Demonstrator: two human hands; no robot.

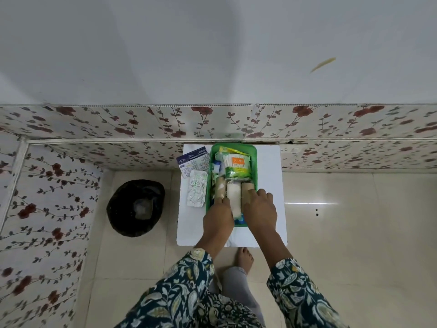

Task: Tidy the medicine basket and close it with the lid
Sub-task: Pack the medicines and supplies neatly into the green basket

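Note:
A green medicine basket (254, 159) stands on a small white table (269, 185). Inside lie a green packet of cotton buds (237, 165), a white gauze roll (233, 197) and two tan bandage rolls (248, 191), side by side. My left hand (217, 217) rests on the left tan roll (220, 189) at the basket's near end. My right hand (260, 209) presses its fingers on the right tan roll. Both hands hide the basket's near rim. No lid is in view.
Left of the basket on the table lie a white blister strip (196, 191) and a blue-and-white dressing packet (192, 160). A black bin (136, 207) stands on the tiled floor at the left. A flowered wall runs behind. My bare foot (244, 259) is under the table edge.

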